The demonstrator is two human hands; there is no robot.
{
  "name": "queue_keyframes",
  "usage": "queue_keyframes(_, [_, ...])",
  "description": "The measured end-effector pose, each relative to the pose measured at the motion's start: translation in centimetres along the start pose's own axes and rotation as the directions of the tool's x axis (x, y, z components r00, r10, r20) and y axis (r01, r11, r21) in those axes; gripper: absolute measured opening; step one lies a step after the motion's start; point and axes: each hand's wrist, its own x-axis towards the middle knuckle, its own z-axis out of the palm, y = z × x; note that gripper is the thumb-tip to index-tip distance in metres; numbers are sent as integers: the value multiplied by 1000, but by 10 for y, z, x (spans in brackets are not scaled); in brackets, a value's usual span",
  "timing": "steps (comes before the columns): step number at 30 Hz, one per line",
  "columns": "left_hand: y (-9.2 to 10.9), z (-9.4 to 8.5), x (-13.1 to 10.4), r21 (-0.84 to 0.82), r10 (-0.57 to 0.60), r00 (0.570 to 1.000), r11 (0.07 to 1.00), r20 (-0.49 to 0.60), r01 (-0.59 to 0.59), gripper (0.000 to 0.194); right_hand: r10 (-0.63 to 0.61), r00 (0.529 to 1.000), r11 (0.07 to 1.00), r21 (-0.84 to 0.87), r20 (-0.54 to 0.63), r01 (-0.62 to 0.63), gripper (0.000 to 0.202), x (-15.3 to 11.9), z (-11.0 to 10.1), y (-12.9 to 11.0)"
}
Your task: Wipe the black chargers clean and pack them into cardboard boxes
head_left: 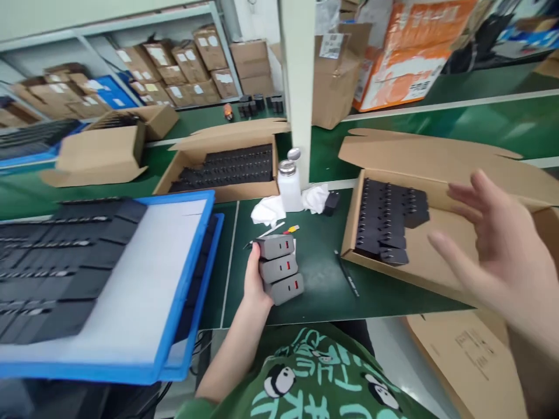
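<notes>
Three grey charger blocks [279,269], each with a red port and a small dark port, sit stacked in my left hand [255,279] over the green table. My right hand [498,250] is raised above the right part of an open cardboard box [441,233], fingers spread and nothing in them, slightly blurred. Rows of black chargers [384,218] with metal prongs fill the left side of that box. Between the hands a black pen [347,273] lies on the table [323,302].
Blue trays [174,291] with black chargers stand at left. Behind are a second box of chargers [240,166], a white pump bottle [289,186], white cloths [268,210], a yellow-tipped cable [293,229] and a pillar [299,87]. An open carton [471,361] is low at right.
</notes>
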Motion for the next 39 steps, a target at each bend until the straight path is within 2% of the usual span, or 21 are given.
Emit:
queue_keyframes(3, [7, -4, -6, -174, -78, 997, 982, 12, 79, 67, -314, 949, 949, 19, 11, 314, 82, -32, 38, -89])
queue_keyframes(5, [8, -6, -10, -258, -114, 993, 959, 14, 114, 62, -492, 868, 868, 110, 73, 483, 86, -48, 73, -131])
queue_keyframes(7, [9, -11, -13, -324, -147, 989, 935, 9, 141, 59, -660, 732, 751, 138, 168, 646, 73, -55, 100, -150])
queue_keyframes(8, [9, -14, -14, -351, -158, 987, 924, 6, 150, 58, -698, 682, 714, 141, 218, 686, 65, -55, 108, -152])
queue_keyframes(9, [10, -17, -15, -372, -169, 985, 914, 10, 161, 58, -701, 665, 708, 136, 258, 693, 56, -53, 111, -151])
queue_keyframes(10, [10, -21, -16, -387, -180, 984, 906, 19, 173, 58, -670, 689, 735, 117, 277, 668, 49, -50, 110, -148])
queue_keyframes(13, [9, -29, -18, -413, -205, 977, 887, 53, 208, 61, -533, 813, 839, 28, 235, 543, 38, -42, 101, -145])
queue_keyframes(14, [9, -31, -19, -422, -209, 976, 882, 54, 212, 60, -543, 809, 834, 29, 227, 551, 41, -40, 99, -148])
queue_keyframes(15, [9, -32, -21, -432, -210, 977, 877, 47, 209, 58, -587, 775, 803, 52, 234, 593, 45, -40, 99, -151])
queue_keyframes(18, [10, -34, -25, -461, -212, 977, 865, 25, 199, 51, -743, 606, 661, 171, 285, 731, 51, -40, 100, -157])
queue_keyframes(19, [11, -35, -26, -463, -219, 975, 862, 30, 207, 51, -746, 599, 658, 181, 289, 731, 47, -40, 99, -156])
queue_keyframes(22, [11, -35, -28, -455, -243, 967, 855, 75, 250, 58, -636, 722, 767, 118, 273, 631, 34, -37, 92, -148])
queue_keyframes(23, [11, -35, -29, -454, -248, 965, 852, 87, 260, 59, -615, 744, 784, 107, 262, 611, 36, -35, 90, -148])
queue_keyframes(24, [11, -34, -31, -457, -248, 964, 850, 93, 262, 59, -624, 738, 778, 112, 259, 618, 40, -34, 90, -149])
queue_keyframes(27, [11, -31, -35, -476, -226, 971, 847, 83, 238, 51, -726, 620, 682, 195, 298, 705, 53, -31, 90, -156])
queue_keyframes(28, [12, -31, -36, -478, -220, 972, 847, 80, 231, 49, -738, 600, 669, 217, 309, 711, 52, -30, 90, -157])
queue_keyframes(29, [12, -31, -36, -477, -218, 973, 849, 78, 228, 48, -732, 604, 676, 228, 317, 700, 50, -30, 88, -156])
queue_keyframes(32, [13, -32, -35, -446, -229, 968, 859, 104, 251, 51, -647, 703, 761, 198, 295, 618, 38, -29, 79, -150])
queue_keyframes(34, [13, -32, -34, -425, -215, 969, 871, 120, 246, 53, -618, 743, 786, 190, 255, 589, 36, -28, 75, -148])
queue_keyframes(36, [14, -32, -35, -428, -198, 974, 875, 109, 226, 50, -652, 718, 758, 232, 245, 609, 43, -27, 77, -149])
queue_keyframes(39, [15, -32, -37, -443, -205, 974, 868, 91, 224, 48, -727, 617, 686, 331, 301, 648, 50, -27, 81, -149])
